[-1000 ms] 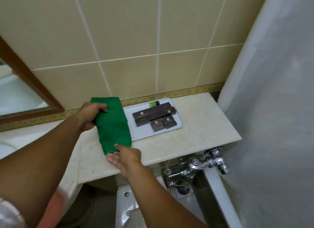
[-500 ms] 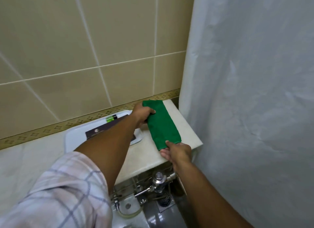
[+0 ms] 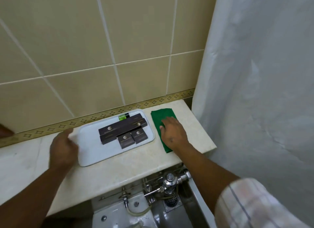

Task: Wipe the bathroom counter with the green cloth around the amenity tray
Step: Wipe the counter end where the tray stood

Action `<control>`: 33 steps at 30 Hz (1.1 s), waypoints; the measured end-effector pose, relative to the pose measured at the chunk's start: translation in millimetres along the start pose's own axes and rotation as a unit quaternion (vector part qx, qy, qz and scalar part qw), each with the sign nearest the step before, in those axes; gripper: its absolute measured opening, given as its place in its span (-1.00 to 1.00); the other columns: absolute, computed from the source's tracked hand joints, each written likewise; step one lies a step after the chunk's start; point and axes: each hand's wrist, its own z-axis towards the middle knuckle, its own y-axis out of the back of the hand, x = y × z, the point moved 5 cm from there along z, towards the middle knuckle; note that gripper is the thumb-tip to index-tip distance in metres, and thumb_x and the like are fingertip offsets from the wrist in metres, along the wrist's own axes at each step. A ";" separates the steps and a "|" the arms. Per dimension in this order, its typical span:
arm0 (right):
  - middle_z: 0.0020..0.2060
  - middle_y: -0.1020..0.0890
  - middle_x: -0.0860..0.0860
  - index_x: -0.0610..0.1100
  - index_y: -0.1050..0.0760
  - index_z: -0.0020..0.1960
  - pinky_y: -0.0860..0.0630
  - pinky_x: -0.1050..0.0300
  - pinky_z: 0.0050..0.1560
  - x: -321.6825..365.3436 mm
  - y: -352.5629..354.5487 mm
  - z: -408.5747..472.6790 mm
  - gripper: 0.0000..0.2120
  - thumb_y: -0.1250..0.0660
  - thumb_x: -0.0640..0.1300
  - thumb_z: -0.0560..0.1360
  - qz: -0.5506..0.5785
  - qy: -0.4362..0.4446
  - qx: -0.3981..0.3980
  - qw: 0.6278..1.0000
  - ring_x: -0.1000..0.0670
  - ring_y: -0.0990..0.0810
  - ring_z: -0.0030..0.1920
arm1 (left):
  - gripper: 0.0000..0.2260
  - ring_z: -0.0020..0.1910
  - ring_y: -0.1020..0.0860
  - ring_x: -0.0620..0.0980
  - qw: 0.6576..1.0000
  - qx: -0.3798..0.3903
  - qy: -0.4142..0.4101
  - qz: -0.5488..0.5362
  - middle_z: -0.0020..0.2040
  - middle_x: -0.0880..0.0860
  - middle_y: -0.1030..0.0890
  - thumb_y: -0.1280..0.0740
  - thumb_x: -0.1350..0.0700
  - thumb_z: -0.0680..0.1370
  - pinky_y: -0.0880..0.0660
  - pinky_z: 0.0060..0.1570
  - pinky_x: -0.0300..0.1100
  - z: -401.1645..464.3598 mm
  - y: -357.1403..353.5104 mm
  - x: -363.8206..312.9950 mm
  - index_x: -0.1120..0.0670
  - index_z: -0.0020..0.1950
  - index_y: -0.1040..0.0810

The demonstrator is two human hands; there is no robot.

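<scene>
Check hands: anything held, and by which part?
Left hand grips the white rectangular plastic amenity tray at its left rim, blurred. Right hand lies flat on the folded green cloth, pressing, not gripping.

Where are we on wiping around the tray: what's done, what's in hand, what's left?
Done: cannot tell; the counter shows no wipe marks. In hand: the right hand presses the green cloth flat on the counter's right end, beside the amenity tray; the left hand is at the tray's left edge, blurred. Probably left: the strip in front of the tray and the stretch to its left.
</scene>
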 end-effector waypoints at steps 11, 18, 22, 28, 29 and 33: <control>0.61 0.02 -0.10 -0.02 0.00 0.60 0.12 -0.13 0.56 -25.3 -39.8 62.7 -0.43 0.14 0.15 0.65 -0.118 0.034 0.083 0.989 -0.15 0.07 0.59 | -0.38 0.58 -0.10 0.20 0.972 0.111 -0.079 0.191 0.58 0.16 -0.21 0.12 -0.14 0.59 -0.04 0.52 0.14 -20.2 -18.4 67.1 0.15 0.57 -0.23; 0.59 -0.15 -0.09 -0.04 -0.12 0.58 0.05 -0.15 0.56 0.9 -46.1 87.8 -0.50 0.05 0.04 0.66 -0.122 0.070 0.068 0.988 -0.17 -0.03 0.58 | -0.37 0.61 0.02 0.09 0.967 0.123 -0.073 0.208 0.62 0.06 -0.09 0.20 -0.19 0.60 0.06 0.56 0.05 -15.0 -22.5 75.6 0.06 0.61 -0.09; 0.56 -0.23 -0.07 -0.07 -0.23 0.55 0.02 -0.14 0.56 4.7 -52.7 91.8 -0.50 0.03 0.06 0.66 -0.101 0.076 0.038 0.991 -0.16 -0.08 0.57 | -0.38 0.61 0.05 0.07 0.967 0.121 -0.069 0.212 0.63 0.05 -0.07 0.20 -0.20 0.61 0.08 0.56 0.03 -14.8 -23.1 81.9 0.05 0.61 -0.06; 0.48 -0.39 -0.13 -0.12 -0.41 0.44 -0.10 -0.14 0.53 12.8 -43.7 101.4 -0.55 -0.10 0.04 0.64 -0.068 0.113 -0.001 0.991 -0.18 -0.22 0.52 | -0.39 0.61 0.05 0.06 0.967 0.122 -0.063 0.215 0.63 0.04 -0.08 0.19 -0.19 0.61 0.07 0.56 0.04 -14.8 -25.5 83.6 0.05 0.61 -0.07; 0.47 -0.40 -0.13 -0.11 -0.43 0.42 -0.09 -0.18 0.52 14.2 -44.8 96.9 -0.56 -0.10 0.06 0.63 -0.088 0.125 -0.006 0.988 -0.18 -0.24 0.51 | -0.38 0.61 0.04 0.06 0.968 0.121 -0.059 0.213 0.62 0.05 -0.08 0.19 -0.19 0.61 0.06 0.56 0.04 -16.7 -23.9 83.8 0.05 0.61 -0.07; 0.54 -0.30 -0.04 0.01 -0.29 0.51 0.04 -0.26 0.53 9.0 -52.7 91.1 -0.51 0.04 0.11 0.64 -0.103 0.120 0.037 0.987 -0.12 -0.14 0.56 | -0.37 0.61 0.02 0.08 0.969 0.119 -0.064 0.209 0.62 0.07 -0.10 0.17 -0.19 0.60 0.05 0.56 0.07 -14.3 -22.3 78.1 0.07 0.61 -0.09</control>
